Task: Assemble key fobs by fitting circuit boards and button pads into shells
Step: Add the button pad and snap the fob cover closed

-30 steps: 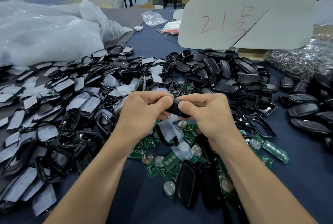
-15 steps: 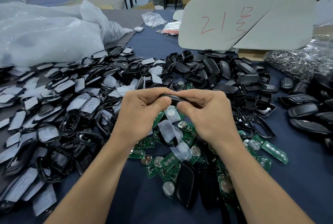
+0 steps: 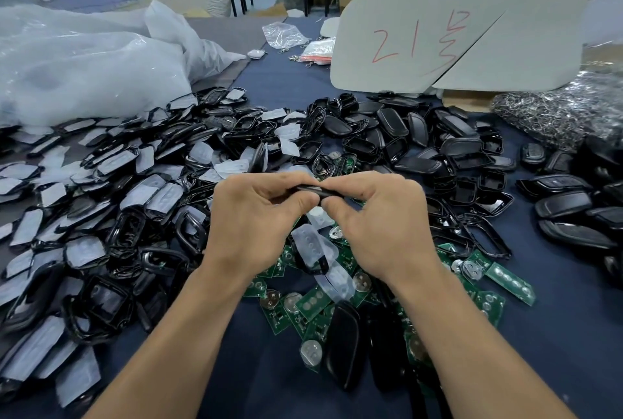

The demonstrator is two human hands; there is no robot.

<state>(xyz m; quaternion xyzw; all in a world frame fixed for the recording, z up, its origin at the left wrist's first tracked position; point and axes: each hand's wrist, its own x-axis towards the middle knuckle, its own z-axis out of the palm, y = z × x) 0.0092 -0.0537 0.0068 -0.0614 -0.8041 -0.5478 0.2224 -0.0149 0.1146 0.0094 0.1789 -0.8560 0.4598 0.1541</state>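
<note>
I am pinching a slim black plastic fob shell (image 3: 312,190), left hand (image 3: 256,219) at 9 o'clock, right hand (image 3: 381,219) at 3 o'clock, apparently snapping it shut, next needing even pressure.

Frames (image 3: 128,226) lie heaped left, shells (image 3: 392,122) behind and right, circuit boards (image 3: 510,282) nearest, perhaps partly under shells.

Bare left hand (image 3: 249,216), bare right hand (image 3: 381,219), both forearms (image 3: 175,334) uncovered to the frame edge

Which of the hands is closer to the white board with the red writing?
Right. The right hand is below the board's left part; the left hand is farther left. Both pinch one black shell.
</note>
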